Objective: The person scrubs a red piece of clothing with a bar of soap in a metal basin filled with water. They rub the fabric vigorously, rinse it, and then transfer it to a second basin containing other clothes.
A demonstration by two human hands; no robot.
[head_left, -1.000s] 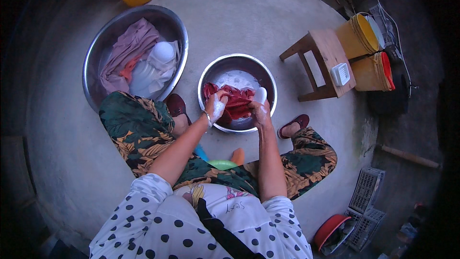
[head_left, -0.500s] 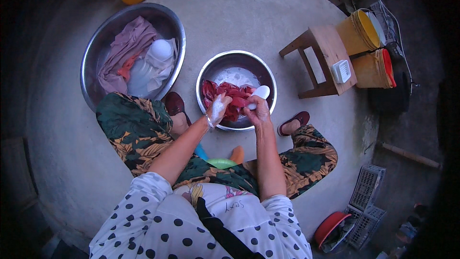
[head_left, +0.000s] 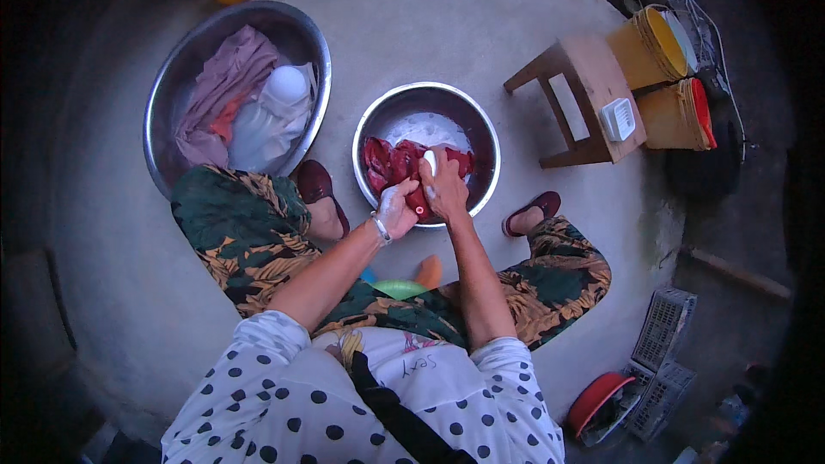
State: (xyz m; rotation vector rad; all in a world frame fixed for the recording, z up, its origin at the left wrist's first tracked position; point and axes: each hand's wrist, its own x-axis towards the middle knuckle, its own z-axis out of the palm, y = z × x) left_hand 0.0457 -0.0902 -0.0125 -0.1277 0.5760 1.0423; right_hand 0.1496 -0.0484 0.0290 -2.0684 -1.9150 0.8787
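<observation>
A wet dark-red garment point(head_left: 398, 160) lies bunched in a steel basin point(head_left: 488, 125) between my feet. My left hand point(head_left: 398, 210) is closed on its near edge, low in the basin. In my right hand point(head_left: 447, 189) is a smooth white oval bar of soap point(head_left: 430, 160), pressed against the red cloth. Both hands are close together, and my right fingers partly hide the cloth beneath them. Suds show on the basin's bottom beyond the garment.
At the left stands a larger steel basin point(head_left: 323, 112) with mauve cloth point(head_left: 232, 73) and whitish items. To the right is a wooden stool point(head_left: 593, 77) bearing a white soap dish point(head_left: 617, 119), beside yellow buckets point(head_left: 646, 50). Grey crates point(head_left: 663, 326) and a red basin point(head_left: 593, 399) sit lower right.
My right hand has moved left and inward with the soap, from the basin's right side onto the cloth. My left hand has shifted slightly toward me, and the red garment is spread differently.
</observation>
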